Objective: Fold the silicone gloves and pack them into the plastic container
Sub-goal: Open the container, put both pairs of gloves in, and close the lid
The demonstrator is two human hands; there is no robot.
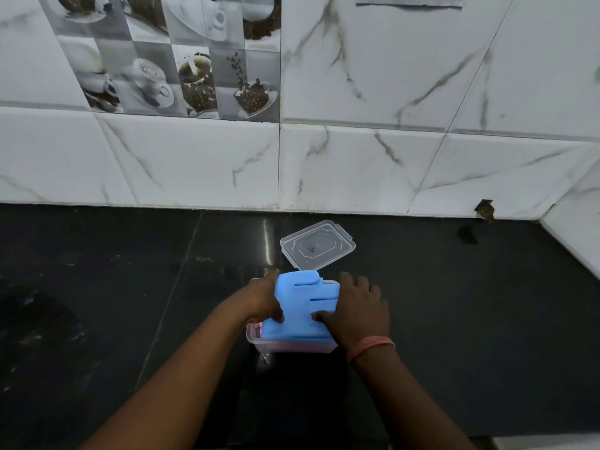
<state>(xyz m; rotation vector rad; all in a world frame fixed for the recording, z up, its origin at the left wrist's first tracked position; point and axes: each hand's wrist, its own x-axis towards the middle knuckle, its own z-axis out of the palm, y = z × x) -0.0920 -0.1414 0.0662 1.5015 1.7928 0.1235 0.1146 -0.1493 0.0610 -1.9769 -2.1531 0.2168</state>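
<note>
Blue silicone glove (pixel 300 306), folded flat, lies across the mouth of the clear rectangular plastic container (pixel 289 347) on the black stone counter (pixel 97 287), its far end overhanging the rim toward 12 o'clock. Something pink, probably the other glove, shows through the container's walls beneath it. The left hand (pixel 263 300) presses the glove's 9 o'clock edge and the right hand (pixel 358 311) its 3 o'clock edge, fingers flat on it rather than closed around it. The packing step appears to be in hand. Next, the overhang likely needs tucking below the rim, then the clear plastic lid (pixel 316 244), lying apart at 12 o'clock, can be fetched.
</note>
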